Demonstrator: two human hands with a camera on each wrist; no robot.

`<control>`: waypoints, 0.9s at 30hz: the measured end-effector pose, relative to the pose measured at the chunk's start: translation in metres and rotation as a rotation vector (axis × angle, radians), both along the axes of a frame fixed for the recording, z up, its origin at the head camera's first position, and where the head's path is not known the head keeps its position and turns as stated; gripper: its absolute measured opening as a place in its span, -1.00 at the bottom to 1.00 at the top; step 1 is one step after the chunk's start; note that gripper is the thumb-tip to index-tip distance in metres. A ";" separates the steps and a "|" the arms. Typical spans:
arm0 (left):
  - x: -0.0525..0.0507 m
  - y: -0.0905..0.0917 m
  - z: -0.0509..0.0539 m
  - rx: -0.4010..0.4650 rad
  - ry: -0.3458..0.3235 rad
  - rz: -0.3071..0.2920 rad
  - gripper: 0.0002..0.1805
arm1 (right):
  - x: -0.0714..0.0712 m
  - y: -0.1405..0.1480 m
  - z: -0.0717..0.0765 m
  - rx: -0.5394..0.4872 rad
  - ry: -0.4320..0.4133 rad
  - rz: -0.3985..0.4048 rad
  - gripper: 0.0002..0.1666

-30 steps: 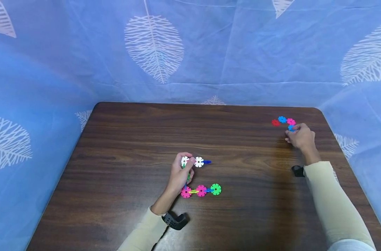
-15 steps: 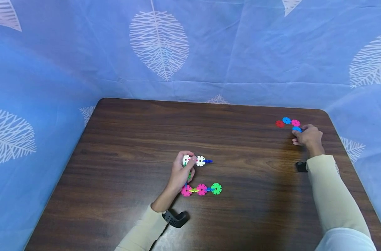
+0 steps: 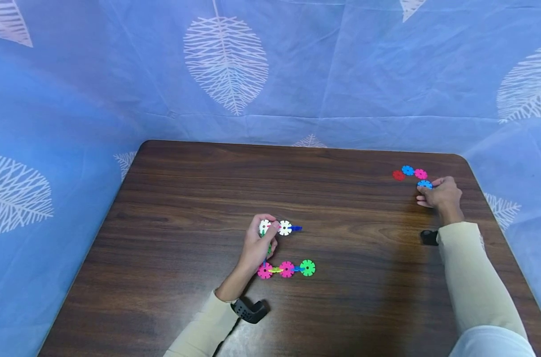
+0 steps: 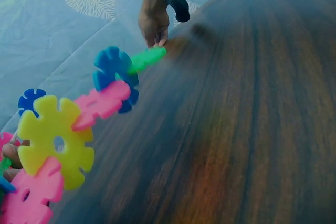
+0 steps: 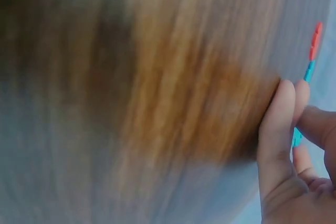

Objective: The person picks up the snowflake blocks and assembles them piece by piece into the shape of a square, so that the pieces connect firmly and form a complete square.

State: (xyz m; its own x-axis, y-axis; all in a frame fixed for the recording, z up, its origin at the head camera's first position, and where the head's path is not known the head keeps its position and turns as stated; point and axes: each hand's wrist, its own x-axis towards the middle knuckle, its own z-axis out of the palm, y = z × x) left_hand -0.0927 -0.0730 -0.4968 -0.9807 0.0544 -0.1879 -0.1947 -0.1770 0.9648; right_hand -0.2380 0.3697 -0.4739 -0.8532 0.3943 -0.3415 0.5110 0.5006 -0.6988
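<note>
My left hand grips a bent chain of plastic flower-shaped interlocking discs near the middle of the table. Its upper arm shows white discs and a dark blue end disc. Along the lower arm run pink discs, a yellow disc and a green end disc. Part of the chain is hidden by the hand. At the back right, my right hand pinches a blue disc between thumb and fingers. Close by lie a pink disc, another blue disc and a red disc.
The dark wood-grain table ends in a rounded corner just beyond the right hand. Blue cloth with white leaf prints hangs behind and at the sides. Black wrist bands are worn on both arms.
The pinched blue disc has shifted slightly right, away from the pink disc, and shows more of its face. My left hand and its chain hold still; the head view has shifted a little.
</note>
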 end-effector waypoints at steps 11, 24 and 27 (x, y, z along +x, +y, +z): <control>0.001 0.002 0.001 0.020 0.086 -0.012 -0.69 | 0.032 -0.008 0.003 -0.062 0.069 0.064 -0.44; -0.002 0.000 0.002 0.018 0.085 -0.013 -0.71 | 0.088 -0.090 0.012 -0.292 0.236 0.259 -0.51; -0.004 -0.001 0.005 0.031 0.082 -0.015 -0.74 | 0.098 -0.117 0.015 -0.369 0.260 0.297 -0.54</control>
State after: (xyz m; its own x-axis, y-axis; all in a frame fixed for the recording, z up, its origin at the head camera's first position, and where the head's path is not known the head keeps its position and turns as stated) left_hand -0.0966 -0.0738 -0.4914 -0.9917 0.0740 -0.1052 -0.1184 -0.2051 0.9716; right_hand -0.1398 0.2526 -0.4589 -0.9845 0.0170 -0.1747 0.1719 0.2943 -0.9401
